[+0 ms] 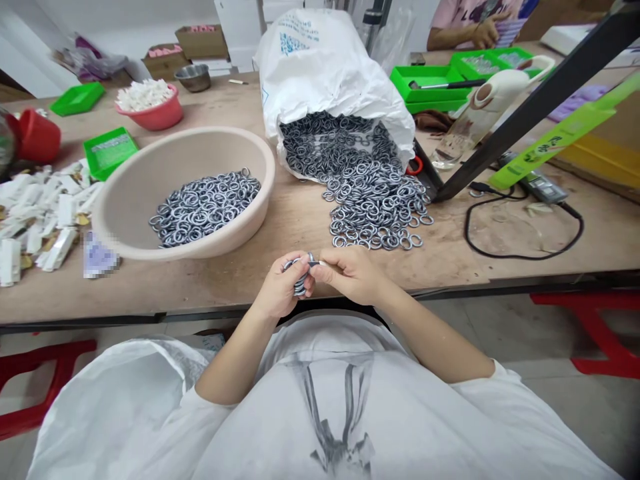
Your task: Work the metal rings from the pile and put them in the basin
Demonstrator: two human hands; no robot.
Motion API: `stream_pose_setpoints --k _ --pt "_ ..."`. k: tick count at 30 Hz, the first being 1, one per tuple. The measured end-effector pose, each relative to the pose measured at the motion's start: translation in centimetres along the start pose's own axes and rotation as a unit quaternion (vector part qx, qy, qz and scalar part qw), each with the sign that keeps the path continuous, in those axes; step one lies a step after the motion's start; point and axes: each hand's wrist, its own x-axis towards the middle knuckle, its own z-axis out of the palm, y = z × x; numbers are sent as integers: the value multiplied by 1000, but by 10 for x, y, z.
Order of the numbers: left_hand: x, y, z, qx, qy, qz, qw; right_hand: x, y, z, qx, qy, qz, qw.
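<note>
Several grey rings (300, 287) are bunched in my left hand (281, 285), whose fingers are closed around them. Close beside it, my right hand (353, 272) pinches a small dark piece (314, 263), too small to name, against one of the rings. Both hands are over the table's front edge. Beyond my right hand lies a loose heap of grey rings (377, 207), spilling from a white sack (330, 67) tipped on its side. To the left, a beige basin (120, 227) holds a pile of the same rings (207, 207).
White plastic parts (45, 213) cover the table's left end. A red bowl (160, 119) and a green tray (110, 152) stand behind the basin. A black post (530, 107) slants up at right, near a clear jug (460, 137) and a black cable (520, 257). Another person's hand (486, 32) shows at the back.
</note>
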Motion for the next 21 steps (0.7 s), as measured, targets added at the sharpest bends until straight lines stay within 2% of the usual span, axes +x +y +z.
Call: stream_pose_setpoints --k 4,8,10,13,17,19,21 --pt "3 -1 -11 7 8 9 1000 10 2 7 13 -14 21 1000" --pt "-1 0 -17 39 -2 7 999 40 13 0 -93 23 63 993" --pt "-5 1 -18 47 -6 -3 999 64 26 -12 -174 60 107 977" --pt "-7 4 -18 31 27 1 999 103 52 -30 -289 97 165 938" --pt "-5 8 -20 8 52 19 998 142 81 -37 -382 55 195 902" --pt "-3 8 -22 -3 58 22 998 150 89 -35 -395 35 208 894" --pt "-2 8 -24 -14 59 24 998 150 90 -33 -384 46 209 898"
